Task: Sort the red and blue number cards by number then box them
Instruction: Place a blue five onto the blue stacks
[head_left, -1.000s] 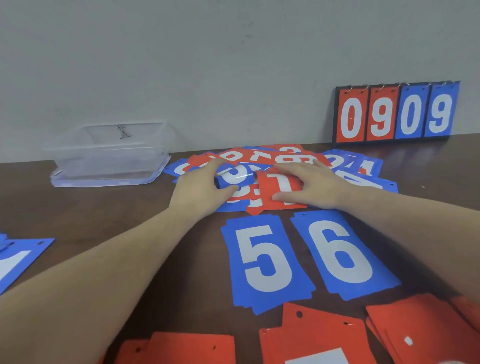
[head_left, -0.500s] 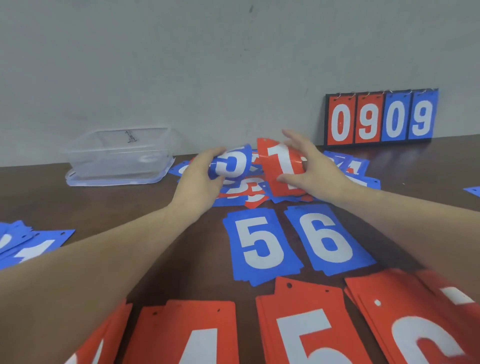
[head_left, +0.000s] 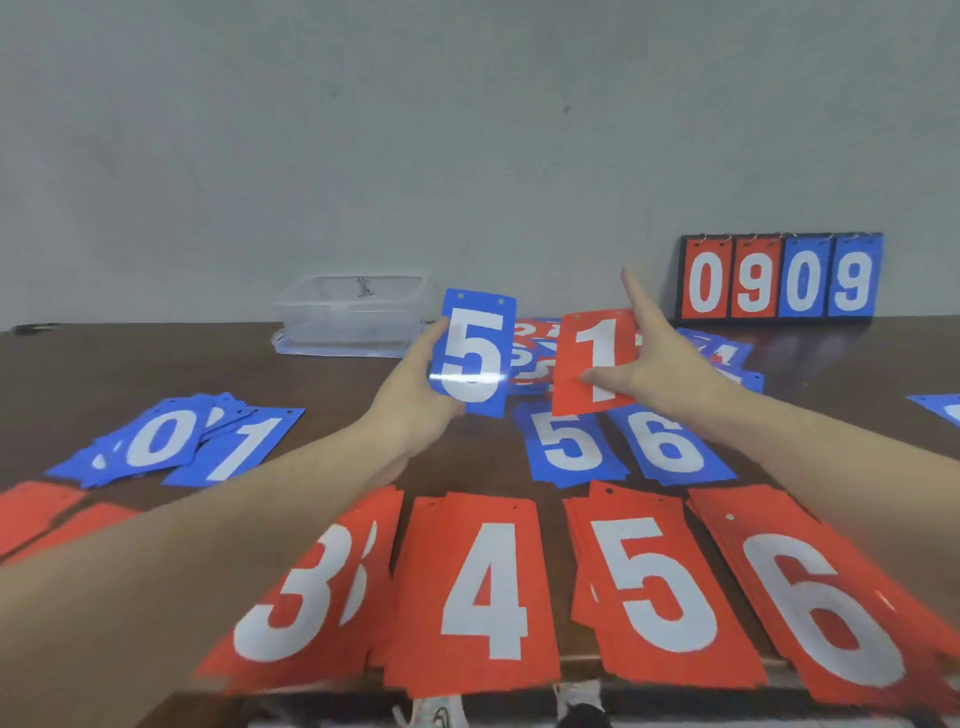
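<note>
- Bare table (head_left: 156, 358) lies at 9 o'clock; red piles 3–6 (head_left: 483, 587) reach the near edge at 6 o'clock.
- We see the left hand (head_left: 410, 400) gripping a blue 5 card (head_left: 475, 353) upright.
- The right hand (head_left: 660, 374) pinches a red 1 card (head_left: 595, 361), index finger extended.
- The clear box (head_left: 353, 317) sits at 11 o'clock.

A black flip scoreboard reading 0909 (head_left: 781, 278) stands on the dark brown wooden table (head_left: 156, 364) against the grey wall (head_left: 363, 130).
</note>
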